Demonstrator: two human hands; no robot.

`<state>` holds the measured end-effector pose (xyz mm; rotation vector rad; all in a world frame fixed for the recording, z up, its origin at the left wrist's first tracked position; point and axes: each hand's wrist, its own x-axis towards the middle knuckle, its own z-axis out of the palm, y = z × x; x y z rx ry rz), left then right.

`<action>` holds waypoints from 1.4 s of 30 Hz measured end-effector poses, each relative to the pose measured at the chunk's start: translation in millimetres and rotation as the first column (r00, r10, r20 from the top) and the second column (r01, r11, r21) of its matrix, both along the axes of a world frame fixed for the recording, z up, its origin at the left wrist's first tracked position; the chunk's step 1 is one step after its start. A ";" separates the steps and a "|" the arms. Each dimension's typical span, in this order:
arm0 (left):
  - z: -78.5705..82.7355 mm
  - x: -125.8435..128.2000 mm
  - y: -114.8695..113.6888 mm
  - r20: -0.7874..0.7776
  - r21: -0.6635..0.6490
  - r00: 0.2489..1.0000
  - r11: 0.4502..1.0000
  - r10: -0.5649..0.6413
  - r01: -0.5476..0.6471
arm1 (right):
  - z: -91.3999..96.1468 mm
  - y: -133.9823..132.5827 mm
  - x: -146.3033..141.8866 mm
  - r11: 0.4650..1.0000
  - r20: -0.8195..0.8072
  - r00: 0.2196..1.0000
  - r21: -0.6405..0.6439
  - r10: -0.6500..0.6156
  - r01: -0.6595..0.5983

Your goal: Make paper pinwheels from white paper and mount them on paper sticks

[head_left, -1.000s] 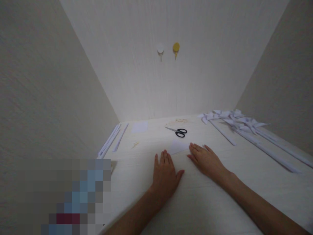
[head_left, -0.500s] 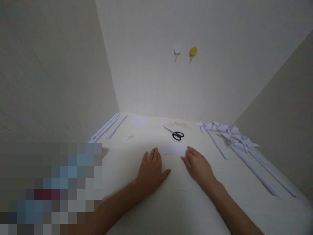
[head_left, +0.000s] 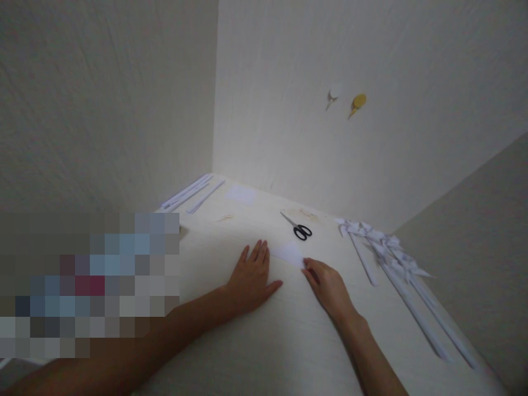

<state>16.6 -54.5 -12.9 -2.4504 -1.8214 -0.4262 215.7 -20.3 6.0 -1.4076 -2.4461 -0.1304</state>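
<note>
A small white sheet of paper (head_left: pixel 289 253) lies on the pale table between my hands. My left hand (head_left: pixel 251 278) rests flat, fingers stretched and thumb apart, its fingertips at the paper's left edge. At the right corner of the sheet, my right hand (head_left: pixel 328 286) has its thumb and forefinger closed in a pinch on the edge. Just beyond the paper lies a pair of scissors (head_left: pixel 299 228) with black handles, blades pointing away to the left.
Rolled white paper sticks (head_left: pixel 404 297) with folded paper pieces (head_left: pixel 383 236) lie at the right. More paper sticks (head_left: pixel 187 192) and another white sheet (head_left: pixel 240 194) lie at the far left. Thin pale bits (head_left: pixel 225 218) are scattered nearby. Two hooks, one yellow (head_left: pixel 358 103), hang on the wall.
My right hand has shifted slightly left, its fingers going from lying flat to pinching the paper's corner. My left hand stays nearly in place. The camera view has tilted and turned left.
</note>
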 end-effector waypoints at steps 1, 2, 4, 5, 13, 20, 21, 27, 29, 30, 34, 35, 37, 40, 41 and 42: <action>-0.2 -0.1 0.5 0.001 0.004 1.000 1.000 0.007 -0.007 | 0.9 -0.6 -0.8 1.000 0.019 1.000 0.008 0.008 -0.008; -0.1 -0.5 1.3 0.000 0.006 1.000 1.000 0.015 -0.015 | 2.2 -1.5 -1.8 1.000 0.043 0.999 0.019 0.016 -0.017; 0.5 -2.6 4.3 -0.007 0.003 0.999 0.999 0.036 -0.036 | 5.8 -3.6 -4.4 0.999 0.113 0.993 0.036 0.030 -0.034; 1.0 -4.3 6.3 -0.015 -0.001 0.999 0.999 0.050 -0.050 | 7.8 -4.8 -6.0 0.998 0.155 0.987 0.036 0.041 -0.047; 7.4 -11.5 15.0 -0.051 0.069 0.995 0.994 0.088 -0.085 | 13.0 -10.6 -15.0 0.996 0.298 0.954 0.069 0.040 -0.063; 12.1 -5.9 10.7 -0.052 0.013 0.964 0.965 -0.261 0.262 | 6.8 -11.6 -21.4 0.990 0.271 0.961 0.110 0.050 -0.083; 11.3 -5.9 11.0 -0.044 -0.015 0.961 0.962 -0.273 0.272 | 5.9 -11.6 -22.2 0.988 0.269 0.961 0.113 0.068 -0.101; 7.5 -7.4 15.5 -0.029 -0.106 0.980 0.975 -0.199 0.195 | 3.7 -10.4 -20.8 0.979 0.222 0.967 0.127 0.127 -0.158; 7.6 -8.0 16.5 -0.034 -0.105 0.988 0.984 -0.150 0.145 | 2.6 -9.5 -18.0 0.981 0.182 0.977 0.138 0.110 -0.136; 7.7 -8.6 16.9 -0.034 -0.103 0.993 0.988 -0.115 0.111 | 1.6 -8.9 -16.4 0.981 0.155 0.983 0.149 0.098 -0.121; 6.7 -12.8 19.5 0.053 -0.098 0.998 0.995 -0.018 0.023 | -3.7 -6.7 -11.2 0.953 -0.010 0.994 0.285 0.108 -0.100; 6.2 -14.0 20.8 0.121 -0.095 0.993 0.995 -0.014 0.025 | -4.9 -6.3 -10.5 0.933 -0.051 0.991 0.345 0.126 -0.101; 5.4 -15.6 24.8 0.348 -0.078 0.938 0.997 0.004 0.024 | -6.3 -5.9 -9.9 0.886 -0.114 0.979 0.452 0.171 -0.102; 6.4 -15.3 32.7 0.805 -0.126 0.583 0.992 0.109 -0.011 | -6.7 -6.2 -11.1 0.845 -0.164 0.958 0.522 0.235 -0.118; 7.5 -14.5 35.1 0.903 -0.181 0.400 0.983 0.159 0.017 | -6.5 -6.7 -11.9 0.839 -0.170 0.953 0.529 0.252 -0.128; 9.2 -13.6 36.9 0.951 -0.231 0.227 0.970 0.210 0.072 | -6.3 -7.4 -13.0 0.833 -0.171 0.947 0.534 0.273 -0.144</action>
